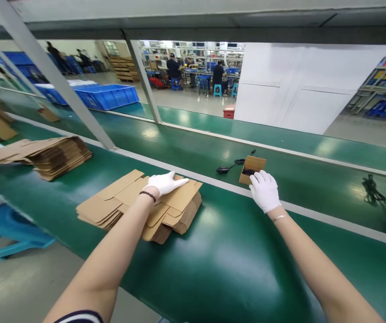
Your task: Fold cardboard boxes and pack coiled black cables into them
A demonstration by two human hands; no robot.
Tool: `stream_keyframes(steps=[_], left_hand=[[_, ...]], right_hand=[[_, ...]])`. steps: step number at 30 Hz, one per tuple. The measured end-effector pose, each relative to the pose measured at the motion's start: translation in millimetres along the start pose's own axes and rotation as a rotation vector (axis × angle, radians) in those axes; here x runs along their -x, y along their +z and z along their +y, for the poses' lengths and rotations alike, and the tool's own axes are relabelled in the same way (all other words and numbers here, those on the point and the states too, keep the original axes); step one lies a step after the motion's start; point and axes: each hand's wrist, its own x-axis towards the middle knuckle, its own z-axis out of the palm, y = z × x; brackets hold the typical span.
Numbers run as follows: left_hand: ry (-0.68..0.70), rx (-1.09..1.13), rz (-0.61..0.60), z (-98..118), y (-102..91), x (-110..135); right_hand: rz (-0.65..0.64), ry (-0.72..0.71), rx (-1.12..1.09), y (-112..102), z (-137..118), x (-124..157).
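My left hand [167, 183], in a white glove, rests on a stack of flattened cardboard boxes [112, 197] with its thumb and fingers apart. On the far strip of the green bench stands a small open cardboard box [256, 163] with black cable inside. My right hand [264, 190], also gloved, has its fingers bent at the near right edge of this box and appears to grip it; the fingertips are partly hidden. Left of the box lies a black plug [222, 170] with its cable, touching or close to it.
A second stack of flattened boxes [61, 157] lies to the left. Black cable [375, 193] lies at the right. A pale divider [314, 216] runs along the green bench. Posts [144, 83] rise behind, near blue crates [112, 96]. Several people sit working in the background.
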Motion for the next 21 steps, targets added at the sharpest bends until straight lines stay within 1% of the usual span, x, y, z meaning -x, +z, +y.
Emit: stream_keyframes(steps=[3, 4, 6, 8, 10, 11, 12, 13, 14, 15, 17, 19, 20, 21], left_hand=[[-0.025, 0.007, 0.083, 2, -4.7, 8], [-0.036, -0.003, 0.126, 4, -8.8, 14], [-0.021, -0.012, 0.248, 12, -18.7, 30], [0.048, 0.015, 0.411, 28, -27.0, 52], [0.152, 0.099, 0.556, 50, -29.0, 76], [0.2, 0.165, 0.61, 62, -26.8, 88], [0.255, 0.254, 0.635, 73, -22.7, 99], [0.315, 0.368, 0.635, 83, -16.9, 109], [0.377, 0.499, 0.599, 92, -9.7, 118], [0.449, 0.643, 0.517, 99, -1.7, 125], [0.565, 0.958, 0.277, 111, 15.8, 136], [0.609, 1.273, 0.064, 122, 33.4, 142], [0.607, 1.408, 0.007, 128, 41.7, 144], [0.599, 1.52, -0.02, 134, 49.2, 145]], right_hand=[[0.104, -0.047, -0.15, -7, -21, 18], [0.123, -0.038, -0.214, -10, -28, 22], [0.151, 0.027, -0.395, -21, -42, 28], [0.128, 0.113, -0.682, -39, -61, 29], [0.056, 0.168, -1.039, -61, -81, 28], [0.035, 0.185, -1.204, -72, -90, 28], [0.039, 0.214, -1.326, -81, -98, 28], [0.061, 0.26, -1.41, -88, -104, 28], [0.103, 0.316, -1.463, -92, -108, 29], [0.153, 0.385, -1.495, -94, -109, 31], [0.274, 0.523, -1.541, -93, -105, 37], [0.394, 0.609, -1.601, -89, -97, 45], [0.421, 0.632, -1.644, -88, -93, 49], [0.412, 0.641, -1.695, -88, -88, 52]])
